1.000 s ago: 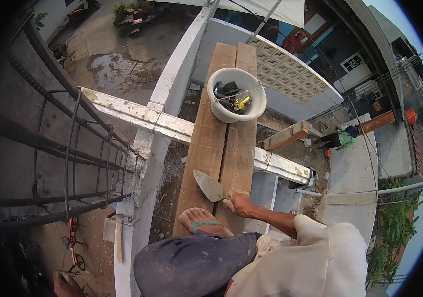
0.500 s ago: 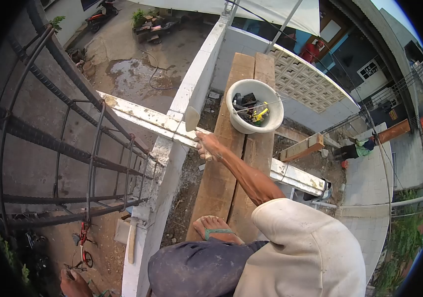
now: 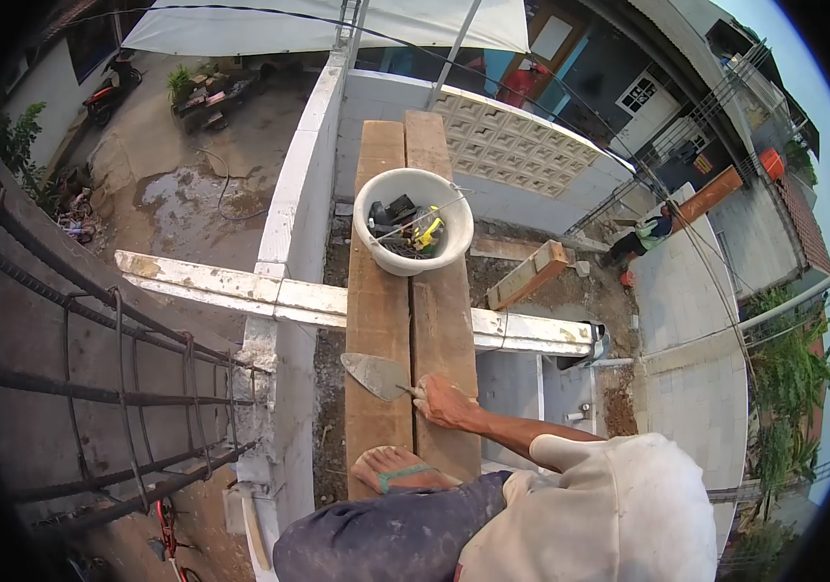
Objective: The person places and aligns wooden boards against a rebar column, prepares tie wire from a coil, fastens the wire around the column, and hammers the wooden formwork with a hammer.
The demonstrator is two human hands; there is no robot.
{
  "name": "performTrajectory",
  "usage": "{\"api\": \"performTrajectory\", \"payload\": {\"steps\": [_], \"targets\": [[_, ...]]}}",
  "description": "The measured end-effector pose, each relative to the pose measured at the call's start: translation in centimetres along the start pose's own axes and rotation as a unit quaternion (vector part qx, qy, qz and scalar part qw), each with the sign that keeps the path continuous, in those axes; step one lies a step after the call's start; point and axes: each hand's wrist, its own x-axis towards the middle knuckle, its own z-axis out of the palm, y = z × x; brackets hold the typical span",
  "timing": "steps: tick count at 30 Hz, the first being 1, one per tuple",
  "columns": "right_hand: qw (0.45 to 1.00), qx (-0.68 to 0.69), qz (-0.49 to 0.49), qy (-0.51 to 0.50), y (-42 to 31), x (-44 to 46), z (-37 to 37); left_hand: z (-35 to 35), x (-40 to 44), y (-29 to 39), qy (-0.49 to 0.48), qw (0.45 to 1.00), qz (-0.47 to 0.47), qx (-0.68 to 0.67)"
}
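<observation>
- A pointed trowel [image 3: 376,376] lies level with the plank tops, its grey blade aimed left across the left-hand board; whether the metal touches the wood or hangs just above it cannot be told.
- The right hand [image 3: 447,403] grips the trowel at its handle end, fingers curled closed around it, over the right-hand board; the left hand is out of view, so its fingers cannot be judged.
- The step in hand appears to be a pause with the trowel held low; the next move would seem to call for a firm grip, a clean lift and a path clear of the bucket.
- Two wooden planks [image 3: 446,320], side by side with a narrow gap, carry a sandalled foot [image 3: 400,470] just below the trowel.
- Farther along the boards stands a whitish bucket [image 3: 455,238], holding dark items and a yellow-marked tool [image 3: 427,233].
- Under the planks crosses a white beam [image 3: 531,333]; at left rises a white wall [image 3: 289,242], with a rebar cage [image 3: 124,388] beyond.
- In the background at right, another person [image 3: 652,230] bends near a pale paved surface [image 3: 682,301].
</observation>
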Motion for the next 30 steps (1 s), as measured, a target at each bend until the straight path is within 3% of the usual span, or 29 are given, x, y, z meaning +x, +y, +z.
{"api": "performTrajectory", "payload": {"steps": [2,7,9,12,13,14,16,18,19,22,26,30], "targets": [[0.997,-0.076,0.012,-0.008,-0.5,-0.6,-0.7,0.6,2.0,0.5,0.000,1.000,0.008,-0.015],[0.992,-0.106,-0.020,-0.060,0.0,0.5,-2.1,-1.7,0.2,-2.4,0.013,0.977,-0.141,-0.162],[0.981,-0.138,-0.138,0.007,-2.4,1.4,-3.3,-2.9,-1.1,-3.1,0.089,0.963,-0.157,-0.202],[0.965,-0.111,-0.236,0.003,-11.0,2.8,-4.5,-3.7,-2.1,-4.4,0.172,0.932,-0.185,-0.259],[0.982,0.056,-0.143,-0.109,-15.0,3.1,-4.5,-3.9,-2.4,-4.8,0.200,0.921,-0.188,-0.275],[0.952,0.214,-0.035,-0.215,-19.1,3.2,-4.6,-4.1,-2.7,-5.0,0.229,0.909,-0.184,-0.295],[0.880,0.304,-0.092,-0.353,-27.4,3.1,-4.9,-4.1,-3.0,-5.2,0.271,0.894,-0.182,-0.306],[0.821,0.302,-0.155,-0.459,-36.2,1.7,-5.8,-4.3,-3.1,-5.2,0.315,0.876,-0.167,-0.326],[0.791,0.279,-0.234,-0.491,-39.9,1.7,-5.3,-4.5,-3.3,-5.1,0.325,0.880,-0.147,-0.313],[0.715,0.254,-0.381,-0.527,-50.2,-0.1,-4.5,-5.0,-3.9,-5.3,0.381,0.887,-0.063,-0.254],[0.608,0.409,-0.341,-0.588,-59.4,-3.3,-1.4,-6.1,-5.5,-5.6,0.384,0.906,-0.007,-0.175],[0.559,0.402,-0.328,-0.647,-64.0,-5.4,-2.3,-7.5,-6.6,-6.4,0.327,0.923,-0.039,-0.199]]}}
